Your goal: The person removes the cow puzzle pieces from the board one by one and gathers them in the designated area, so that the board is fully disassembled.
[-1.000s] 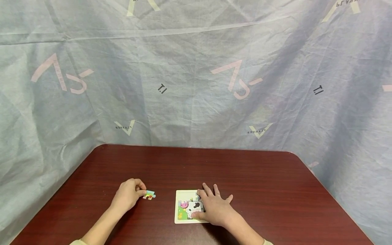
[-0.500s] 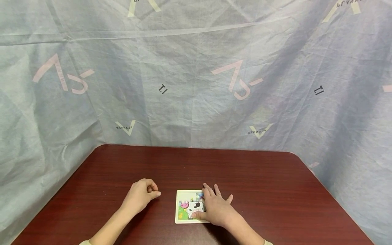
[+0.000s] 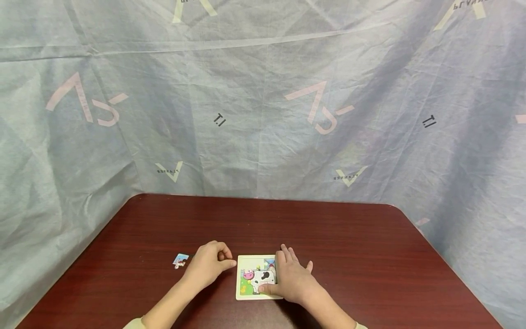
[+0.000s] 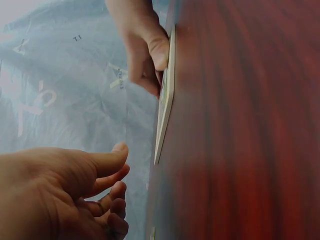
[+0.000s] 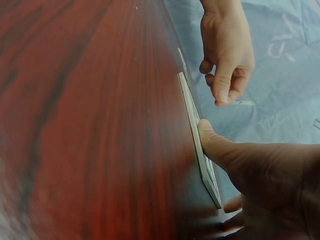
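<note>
A square jigsaw puzzle board (image 3: 248,299) with a pale border and a cow picture lies flat on the table. My right hand (image 3: 293,276) rests over its right side, thumb on the picture and fingers extended past the far edge; it covers part of the picture. Just left of the board is my left hand (image 3: 207,265), its fingers loosely bent. In the left wrist view a gap shows between the thumb and index finger of the left hand (image 4: 75,185), with no piece visible there. A puzzle piece (image 3: 181,261) with blue sky lies left of that hand.
Everything lies on a dark red wood-grain table (image 3: 349,237) with rounded far corners. A grey printed cloth (image 3: 255,91) hangs behind and along the sides. The board's upper left shows a plain pale area.
My left hand has moved right to the board's edge. The piece near its fingertips is out of sight, and another piece shows behind the hand. My right fingers have drawn closer together.
</note>
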Demonstrator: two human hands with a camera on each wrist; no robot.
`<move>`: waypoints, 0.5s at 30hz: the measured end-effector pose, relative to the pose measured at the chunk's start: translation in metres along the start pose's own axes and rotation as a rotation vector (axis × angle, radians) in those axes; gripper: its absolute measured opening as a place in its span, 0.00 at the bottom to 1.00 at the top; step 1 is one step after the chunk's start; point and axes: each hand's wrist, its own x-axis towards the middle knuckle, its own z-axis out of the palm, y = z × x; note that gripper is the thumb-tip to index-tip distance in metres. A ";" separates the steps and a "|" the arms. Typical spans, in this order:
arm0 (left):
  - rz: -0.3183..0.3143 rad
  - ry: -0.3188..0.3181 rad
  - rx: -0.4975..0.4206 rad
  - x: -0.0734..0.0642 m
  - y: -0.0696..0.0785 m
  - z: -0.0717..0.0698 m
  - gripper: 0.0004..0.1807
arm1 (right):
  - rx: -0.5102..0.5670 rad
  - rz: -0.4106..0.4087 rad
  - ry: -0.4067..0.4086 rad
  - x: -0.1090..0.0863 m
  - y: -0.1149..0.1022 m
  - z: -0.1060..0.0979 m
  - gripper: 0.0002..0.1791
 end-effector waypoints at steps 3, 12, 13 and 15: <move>0.017 -0.020 -0.014 0.002 0.005 0.006 0.12 | -0.016 0.003 -0.003 0.001 0.000 0.001 0.52; 0.027 -0.117 -0.081 0.010 0.013 0.024 0.09 | -0.035 0.006 -0.011 0.002 -0.001 0.000 0.52; 0.028 -0.127 -0.092 0.011 0.014 0.026 0.09 | -0.036 0.007 -0.013 0.002 -0.001 0.000 0.52; 0.035 -0.135 -0.113 0.013 0.016 0.029 0.08 | -0.040 0.009 -0.016 0.002 -0.001 0.000 0.52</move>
